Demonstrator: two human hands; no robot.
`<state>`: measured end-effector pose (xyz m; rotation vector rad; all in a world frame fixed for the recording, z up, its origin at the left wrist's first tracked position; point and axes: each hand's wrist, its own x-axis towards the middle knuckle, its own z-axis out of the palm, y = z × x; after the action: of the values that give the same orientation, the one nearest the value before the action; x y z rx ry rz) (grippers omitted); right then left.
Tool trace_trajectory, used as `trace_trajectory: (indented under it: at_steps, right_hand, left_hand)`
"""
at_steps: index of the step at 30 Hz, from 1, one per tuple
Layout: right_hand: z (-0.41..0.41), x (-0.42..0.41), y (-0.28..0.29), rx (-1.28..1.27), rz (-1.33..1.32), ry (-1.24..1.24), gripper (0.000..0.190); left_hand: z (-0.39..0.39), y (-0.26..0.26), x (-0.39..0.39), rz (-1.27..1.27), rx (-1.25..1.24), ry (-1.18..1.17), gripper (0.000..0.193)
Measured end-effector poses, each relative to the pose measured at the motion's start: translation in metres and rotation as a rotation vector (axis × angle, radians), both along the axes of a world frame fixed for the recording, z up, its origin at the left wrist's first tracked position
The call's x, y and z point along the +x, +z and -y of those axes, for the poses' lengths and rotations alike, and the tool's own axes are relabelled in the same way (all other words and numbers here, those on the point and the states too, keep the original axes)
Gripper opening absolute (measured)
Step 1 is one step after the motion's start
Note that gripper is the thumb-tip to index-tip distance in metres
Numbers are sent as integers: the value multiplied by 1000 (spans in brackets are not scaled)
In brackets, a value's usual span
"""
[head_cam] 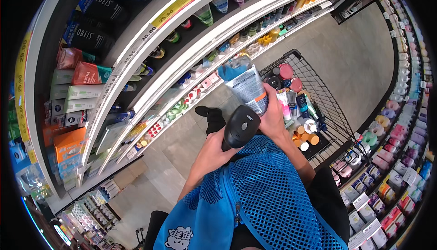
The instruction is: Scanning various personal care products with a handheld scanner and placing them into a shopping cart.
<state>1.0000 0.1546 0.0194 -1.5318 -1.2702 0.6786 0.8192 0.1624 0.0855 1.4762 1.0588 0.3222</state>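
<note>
My left hand (213, 151) is closed around the handle of a black handheld barcode scanner (244, 123), whose head points up and to the right. Just beyond it, my right hand (273, 113) grips a squeeze tube (249, 88) near its lower end. The tube is pale with blue and orange parts and bears small print. A transparent and blue piece of packaging (235, 66) shows at the tube's far end; whether it is attached, I cannot tell. A wire shopping cart (321, 89) stands right of my hands, holding several tubes, jars and bottles (304, 127).
Long shelves of toiletries (170, 76) with price strips curve along the left. Boxed goods (82, 94) stand on the near shelf. Another shelf of bottles and packs (382, 147) runs down the right side. Grey floor (344, 42) lies between the shelves. A black shoe (202, 110) shows beneath my hands.
</note>
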Motion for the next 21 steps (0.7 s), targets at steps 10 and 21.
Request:
trace_trajectory:
  at_steps: [10,21]
  right_hand:
    - [-1,-4,4,-3,22,-7,69]
    - [1,-6,-3,-37,-15,3,71]
  left_hand:
    - [0,1,-1,3,-27,-1,26]
    - [1,-1,-5,25,-54,1,24]
